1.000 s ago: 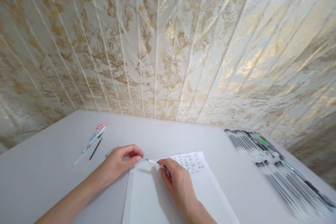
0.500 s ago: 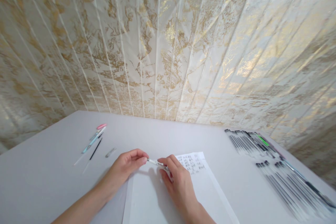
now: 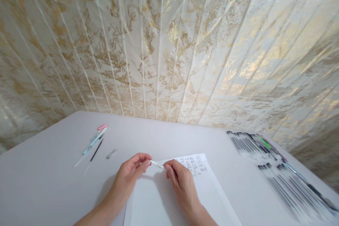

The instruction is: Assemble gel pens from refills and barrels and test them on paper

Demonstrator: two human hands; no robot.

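A slim white pen (image 3: 158, 164) with small dark print spans the gap between my two hands, above the sheet of paper. My left hand (image 3: 128, 174) pinches its left end between thumb and fingers. The other end sits in the closed fingers of my right hand (image 3: 182, 182), which hide that part. Under both hands lies a white sheet of paper (image 3: 149, 206), with rows of dark handwriting near its top right. Left of my left hand, a small clear piece like a pen cap (image 3: 111, 154) rests on the table.
On the left lie a light-blue pen (image 3: 91, 146), a pink piece (image 3: 102, 127) and a thin black refill (image 3: 96, 150). Rows of several clear, dark-cored pens or refills (image 3: 293, 187) cover the right side. A gold-patterned curtain (image 3: 169, 49) hangs behind the table (image 3: 164, 136).
Both hands have shifted slightly right. My right fingers have closed in around the pen's right end, and more of its white body shows between the hands.
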